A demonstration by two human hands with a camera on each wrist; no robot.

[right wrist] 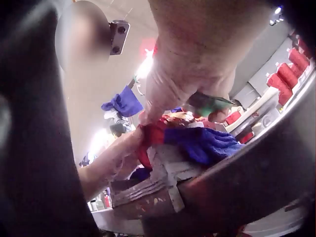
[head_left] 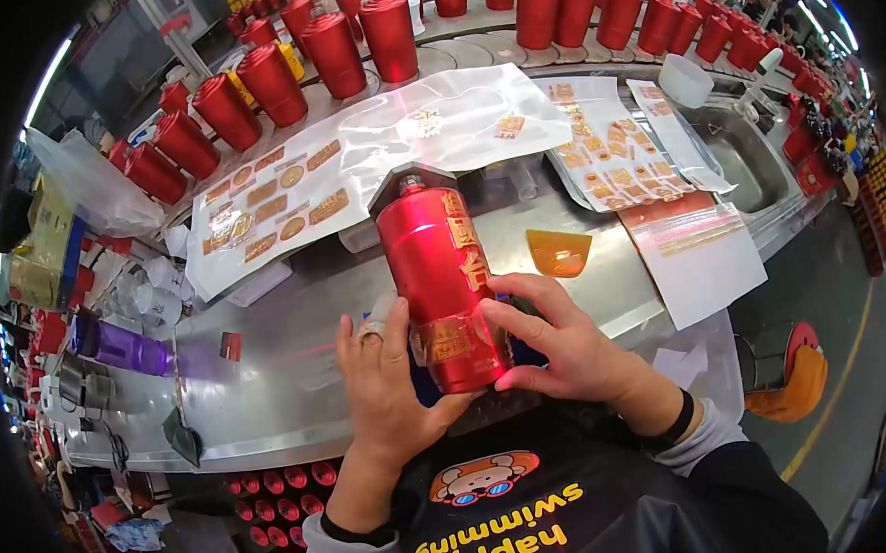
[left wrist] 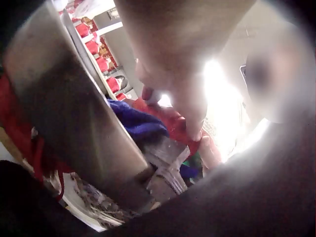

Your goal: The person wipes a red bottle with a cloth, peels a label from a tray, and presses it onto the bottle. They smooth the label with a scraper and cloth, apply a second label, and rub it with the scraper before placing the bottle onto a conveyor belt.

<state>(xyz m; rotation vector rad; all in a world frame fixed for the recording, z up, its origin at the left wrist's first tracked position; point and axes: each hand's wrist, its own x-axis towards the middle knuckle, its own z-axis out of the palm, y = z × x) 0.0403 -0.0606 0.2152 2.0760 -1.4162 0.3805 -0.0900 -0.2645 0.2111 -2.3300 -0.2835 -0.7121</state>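
Red bottle (head_left: 417,258) lies near the front edge of the tabletop (head_left: 298,384), gold label (head_left: 447,344) low on it. Right hand (head_left: 567,350) grips its side, fingers curved; left hand (head_left: 385,405) alongside, fingers nearly straight. Best keep bottle steady, smooth label middle outward. Sticker sheet (head_left: 328,177) beyond.

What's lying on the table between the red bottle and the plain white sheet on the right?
A flat, translucent orange piece lies on the metal table between the red bottle and the white sheet, in the head view.
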